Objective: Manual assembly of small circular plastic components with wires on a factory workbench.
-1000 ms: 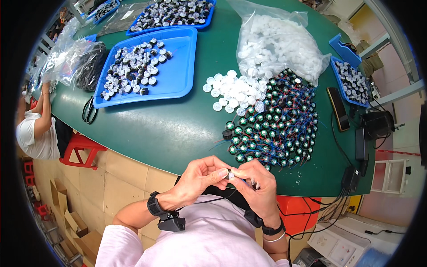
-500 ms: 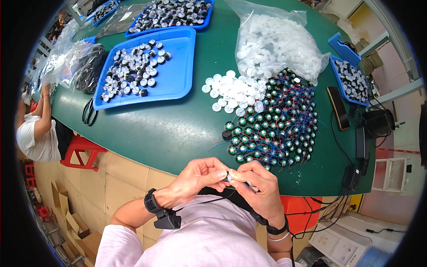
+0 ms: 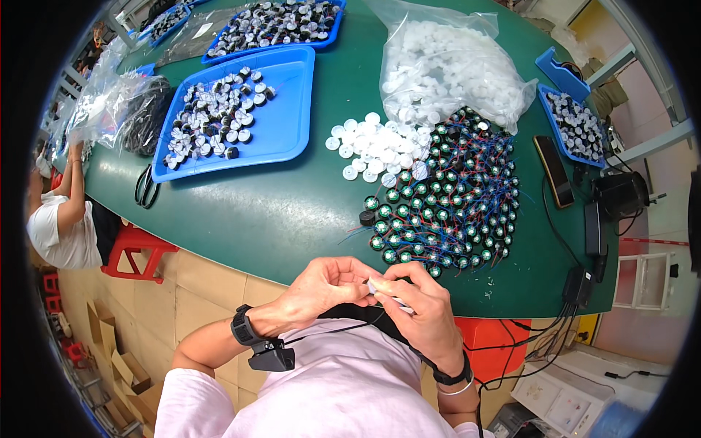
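Just off the table's near edge, my left hand (image 3: 328, 287) and my right hand (image 3: 426, 306) meet fingertip to fingertip. Both pinch a small white and dark part (image 3: 372, 288), mostly covered by the fingers. Something white also shows lower down between the right fingers; its kind is hidden. Beyond the hands lie many small black round components (image 3: 438, 212) with green circuit tops and red and blue wires. A loose pile of white plastic caps (image 3: 376, 146) touches their far left side. One black round piece (image 3: 367, 218) sits at the near left of the components.
A clear bag of white caps (image 3: 453, 73) lies behind the pile. Blue trays (image 3: 298, 139) of capped pieces stand at left and far back; a smaller blue tray (image 3: 577, 131) is at right. A phone (image 3: 553, 171), cables and black scissors (image 3: 147, 187) lie about. Another person (image 3: 66, 226) sits far left.
The fingertips have shifted slightly around the small part, and the right fingers now cover more of it. The whole view has moved a little; the things on the table lie as before.
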`<act>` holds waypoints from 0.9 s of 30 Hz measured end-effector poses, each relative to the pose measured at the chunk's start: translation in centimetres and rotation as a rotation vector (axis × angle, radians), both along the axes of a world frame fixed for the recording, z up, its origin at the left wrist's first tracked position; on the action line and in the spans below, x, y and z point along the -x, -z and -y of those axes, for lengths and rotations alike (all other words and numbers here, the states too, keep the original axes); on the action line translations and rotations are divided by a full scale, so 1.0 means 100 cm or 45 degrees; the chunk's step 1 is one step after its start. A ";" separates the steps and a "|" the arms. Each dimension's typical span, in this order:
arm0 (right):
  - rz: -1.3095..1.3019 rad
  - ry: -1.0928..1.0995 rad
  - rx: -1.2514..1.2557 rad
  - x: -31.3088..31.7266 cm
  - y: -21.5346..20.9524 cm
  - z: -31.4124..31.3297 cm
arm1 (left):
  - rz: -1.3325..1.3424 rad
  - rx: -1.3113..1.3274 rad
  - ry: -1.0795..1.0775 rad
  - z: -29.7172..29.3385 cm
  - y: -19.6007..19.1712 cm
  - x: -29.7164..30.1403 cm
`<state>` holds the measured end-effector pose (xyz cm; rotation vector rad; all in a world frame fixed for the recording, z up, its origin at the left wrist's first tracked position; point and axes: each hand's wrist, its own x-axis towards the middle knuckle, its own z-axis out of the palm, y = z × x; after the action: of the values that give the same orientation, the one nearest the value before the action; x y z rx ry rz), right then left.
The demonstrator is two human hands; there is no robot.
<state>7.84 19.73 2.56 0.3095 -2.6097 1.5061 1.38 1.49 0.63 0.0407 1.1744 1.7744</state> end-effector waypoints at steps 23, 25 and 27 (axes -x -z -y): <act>0.104 0.102 0.268 0.008 0.000 0.002 | 0.051 -0.040 -0.112 0.001 -0.003 -0.005; 0.139 0.102 0.262 0.007 -0.002 0.001 | 0.056 -0.057 -0.165 0.002 -0.001 -0.007; 0.173 0.101 0.251 0.007 -0.002 0.001 | 0.050 -0.061 -0.211 0.002 0.000 -0.009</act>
<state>7.19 19.67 2.78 0.0869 -2.5094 1.7965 2.25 1.29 0.61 -0.0643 1.1343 1.9401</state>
